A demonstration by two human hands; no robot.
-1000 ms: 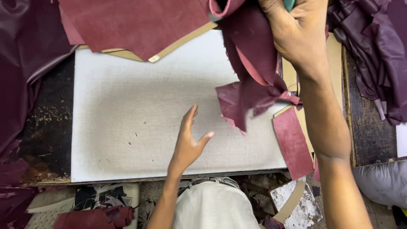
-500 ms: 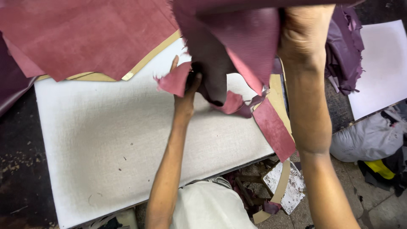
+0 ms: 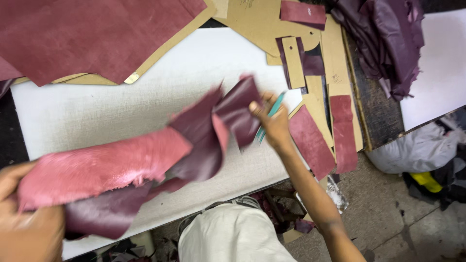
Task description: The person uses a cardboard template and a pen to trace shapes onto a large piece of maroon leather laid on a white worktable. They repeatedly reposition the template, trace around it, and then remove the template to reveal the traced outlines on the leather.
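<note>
Half a second ago the maroon leather scrap (image 3: pixel 145 170) hung from a raised hand at the far edge of the cutting board; now it stretches low across the board's near half, blurred by motion. The left hand (image 3: pixel 26 218) has dropped to the near left corner and clutches the scrap's pink suede end, while the right hand (image 3: pixel 274 123) pinches its glossy far end near the board's right edge and also holds a teal-handled tool (image 3: pixel 269 116) against its fingers. The view has swung too: the cardboard patterns (image 3: pixel 272 29) now show at the far right corner.

The white cutting board (image 3: pixel 121 97) is scored with fine cuts. A large sheet of red leather (image 3: pixel 87 34) covers its far left corner, lying on tan cardboard. Cut maroon strips (image 3: pixel 342 131) rest on the patterns along the right edge, and a heap of dark purple leather (image 3: pixel 388 43) lies beyond them. A bare concrete floor (image 3: pixel 388 213) with bundled cloth lies to the right.

The left hand is cut off by the frame's edge. The tool's working end is hidden behind the leather, so its kind cannot be told.
</note>
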